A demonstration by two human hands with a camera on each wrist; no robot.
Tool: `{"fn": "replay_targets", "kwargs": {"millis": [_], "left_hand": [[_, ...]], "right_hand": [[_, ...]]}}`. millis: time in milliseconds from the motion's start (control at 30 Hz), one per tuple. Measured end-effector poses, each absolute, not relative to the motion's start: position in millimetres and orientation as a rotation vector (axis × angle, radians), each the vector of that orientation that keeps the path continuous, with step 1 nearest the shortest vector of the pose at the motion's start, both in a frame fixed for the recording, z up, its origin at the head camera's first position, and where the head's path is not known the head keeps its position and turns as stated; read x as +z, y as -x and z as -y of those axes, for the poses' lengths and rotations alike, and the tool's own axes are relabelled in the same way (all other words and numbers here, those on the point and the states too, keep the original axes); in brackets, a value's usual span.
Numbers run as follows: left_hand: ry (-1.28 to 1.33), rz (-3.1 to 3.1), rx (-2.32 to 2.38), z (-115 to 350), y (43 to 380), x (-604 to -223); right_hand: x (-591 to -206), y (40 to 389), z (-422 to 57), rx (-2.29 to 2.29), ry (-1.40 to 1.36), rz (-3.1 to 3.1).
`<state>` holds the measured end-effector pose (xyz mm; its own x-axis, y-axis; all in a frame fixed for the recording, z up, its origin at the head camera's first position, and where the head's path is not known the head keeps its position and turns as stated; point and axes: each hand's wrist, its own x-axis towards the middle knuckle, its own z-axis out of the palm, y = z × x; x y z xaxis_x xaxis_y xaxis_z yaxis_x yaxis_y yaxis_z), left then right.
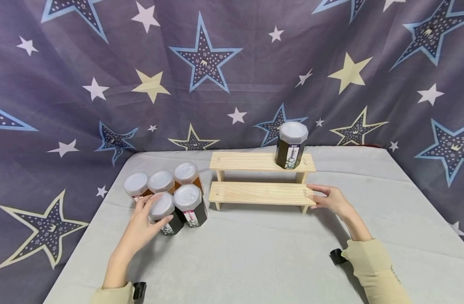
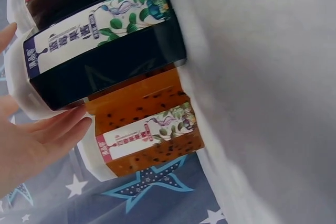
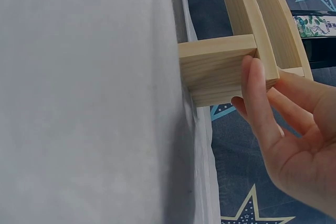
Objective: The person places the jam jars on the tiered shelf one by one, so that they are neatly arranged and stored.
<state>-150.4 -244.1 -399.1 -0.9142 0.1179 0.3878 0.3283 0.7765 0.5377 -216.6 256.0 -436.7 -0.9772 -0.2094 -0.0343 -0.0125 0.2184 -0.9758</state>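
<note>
My left hand [image 1: 142,223] spans the white lid of a dark octagonal jar [image 1: 173,226], thumb on the near side and fingers on the far side. The left wrist view shows this jar [image 2: 105,51] with a blue-fruit label, the fingers [image 2: 60,129] along its lid end. At the right end of a two-step wooden stand [image 1: 255,193], my right hand [image 1: 332,200] holds the lower board between thumb and fingers. In the right wrist view the fingers [image 3: 257,87] touch that board's end, above its leg [image 3: 218,72]. Another dark jar [image 1: 289,152] stands upright on the upper step, toward the right.
Beside the held jar is a dark jar with a pink label [image 1: 192,211]. Behind them stand amber jars with white lids [image 1: 186,172], close together. A pale cloth covers the table [image 1: 255,257]. A star-patterned curtain [image 1: 224,101] hangs behind it.
</note>
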Motion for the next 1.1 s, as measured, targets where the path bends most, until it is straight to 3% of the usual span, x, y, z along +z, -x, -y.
{"fn": "replay_targets", "kwargs": {"millis": [1100], "left_hand": [[0.216,2.597,-0.964,243.0,155.1,-405.5]], "right_hand": [[-439.3,218.4,-257.4,-1.865,0.218,-2.321]]}}
